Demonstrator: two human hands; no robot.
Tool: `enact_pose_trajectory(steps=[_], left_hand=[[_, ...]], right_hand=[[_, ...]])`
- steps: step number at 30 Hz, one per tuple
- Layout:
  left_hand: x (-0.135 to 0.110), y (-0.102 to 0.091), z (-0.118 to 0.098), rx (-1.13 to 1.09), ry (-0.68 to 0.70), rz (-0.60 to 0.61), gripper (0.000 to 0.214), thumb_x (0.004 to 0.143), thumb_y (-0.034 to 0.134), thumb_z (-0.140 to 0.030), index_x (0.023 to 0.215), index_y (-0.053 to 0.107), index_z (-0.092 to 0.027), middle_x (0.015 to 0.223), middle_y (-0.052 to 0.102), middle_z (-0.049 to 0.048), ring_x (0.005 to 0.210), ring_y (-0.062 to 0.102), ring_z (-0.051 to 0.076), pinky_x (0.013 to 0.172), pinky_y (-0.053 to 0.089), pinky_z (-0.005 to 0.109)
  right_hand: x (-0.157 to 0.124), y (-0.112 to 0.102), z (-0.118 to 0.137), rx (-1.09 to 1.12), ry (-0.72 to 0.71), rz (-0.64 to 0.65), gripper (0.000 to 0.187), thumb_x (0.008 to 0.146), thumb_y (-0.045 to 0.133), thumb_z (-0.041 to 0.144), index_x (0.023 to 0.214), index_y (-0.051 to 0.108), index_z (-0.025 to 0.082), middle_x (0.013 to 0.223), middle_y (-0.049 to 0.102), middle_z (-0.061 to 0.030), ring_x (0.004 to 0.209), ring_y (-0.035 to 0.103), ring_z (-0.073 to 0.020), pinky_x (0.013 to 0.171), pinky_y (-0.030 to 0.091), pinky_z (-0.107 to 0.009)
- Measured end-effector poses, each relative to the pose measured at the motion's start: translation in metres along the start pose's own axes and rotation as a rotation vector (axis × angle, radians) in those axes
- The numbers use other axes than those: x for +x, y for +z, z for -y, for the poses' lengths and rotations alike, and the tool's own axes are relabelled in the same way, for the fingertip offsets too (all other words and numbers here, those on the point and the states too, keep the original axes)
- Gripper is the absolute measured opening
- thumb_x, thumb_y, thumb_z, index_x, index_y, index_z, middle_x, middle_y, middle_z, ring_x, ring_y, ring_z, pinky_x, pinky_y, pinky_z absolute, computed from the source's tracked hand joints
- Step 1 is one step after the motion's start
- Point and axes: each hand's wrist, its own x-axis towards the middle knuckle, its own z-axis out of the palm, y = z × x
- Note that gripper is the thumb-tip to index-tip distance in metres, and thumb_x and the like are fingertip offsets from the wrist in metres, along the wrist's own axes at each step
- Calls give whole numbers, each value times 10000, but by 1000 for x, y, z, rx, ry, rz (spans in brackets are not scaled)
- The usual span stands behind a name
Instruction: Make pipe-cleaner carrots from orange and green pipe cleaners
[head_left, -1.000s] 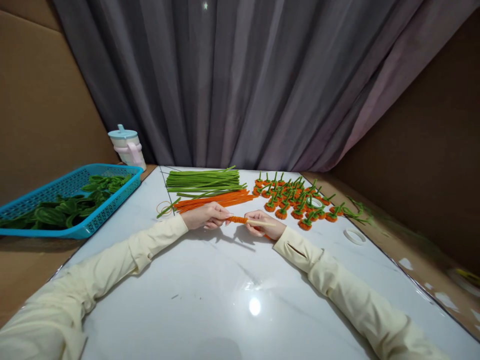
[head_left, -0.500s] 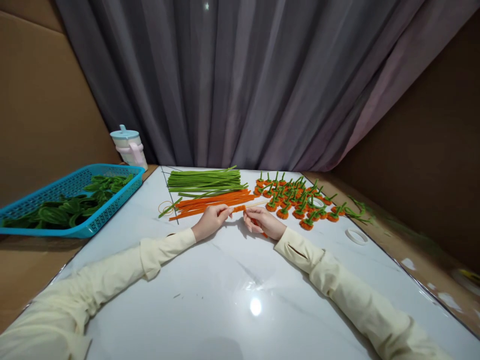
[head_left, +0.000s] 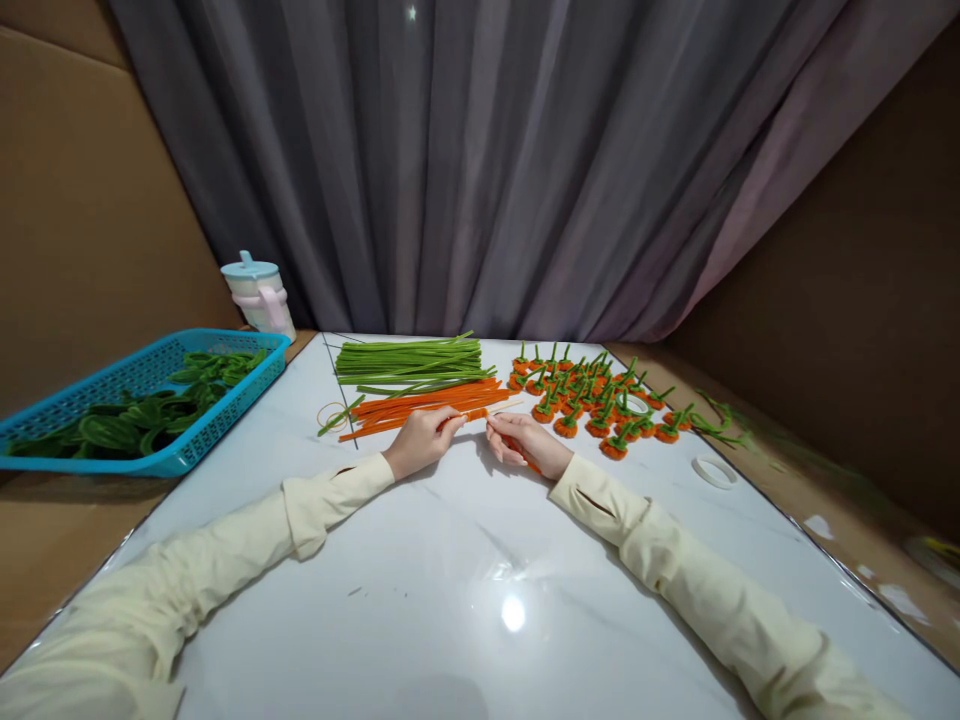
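My left hand and my right hand meet over the white table, both pinched on a thin wooden stick with an orange pipe cleaner coil wound on it between them. The stick points up and right, past my right fingertips. An orange strand trails under my right hand. Just behind my left hand lies a pile of straight orange pipe cleaners, and behind that a bundle of green pipe cleaners.
Several small orange-and-green pipe cleaner carrots lie in a group to the right. A blue basket of green loops stands at left, with a lidded cup behind it. A rubber band and white rings lie on the table.
Both hands have moved up and away from me toward the orange pile. The stick has tilted upward to the right, and the visible orange coil between my fingers looks shorter.
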Motion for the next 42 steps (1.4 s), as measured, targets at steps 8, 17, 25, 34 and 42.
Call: enact_pose_trajectory(steps=[8, 17, 25, 34, 42], left_hand=[[8, -8, -2, -234, -202, 116, 316, 810, 507, -376, 667, 608, -112, 412, 400, -61, 402, 316, 63, 414, 234, 187], [18, -24, 12, -529, -414, 416, 362, 708, 619, -472, 654, 575, -117, 431, 225, -101, 346, 191, 37, 317, 180, 174], [20, -39, 9, -717, -494, 693, 257, 698, 676, -349, 639, 625, -105, 404, 181, -102, 341, 132, 24, 300, 158, 168], [20, -38, 17, -877, -550, 833, 227, 742, 648, -286, 645, 644, -81, 393, 179, -101, 329, 117, 19, 273, 136, 147], [16, -34, 22, -960, -536, 889, 238, 747, 637, -280, 660, 631, -58, 402, 187, -100, 316, 141, 16, 258, 169, 133]], right_hand=[[1, -2, 1, -19, 16, 57, 271, 774, 626, 352, 743, 601, 84, 527, 621, -31, 284, 360, -33, 285, 229, -154], [-2, -4, 5, -51, 91, 184, 232, 796, 595, 272, 795, 629, 43, 635, 671, -94, 288, 408, -36, 280, 246, -154], [-3, -11, 7, -39, 181, 293, 214, 780, 587, 250, 770, 633, 41, 549, 644, -62, 241, 389, -39, 243, 218, -140], [-6, -13, 10, -29, 229, 371, 205, 778, 571, 256, 753, 620, 59, 466, 590, -21, 215, 309, -20, 237, 170, -124], [-4, -16, 5, -7, 239, 382, 216, 739, 612, 300, 672, 550, 105, 331, 386, 81, 232, 167, -16, 242, 122, -129]])
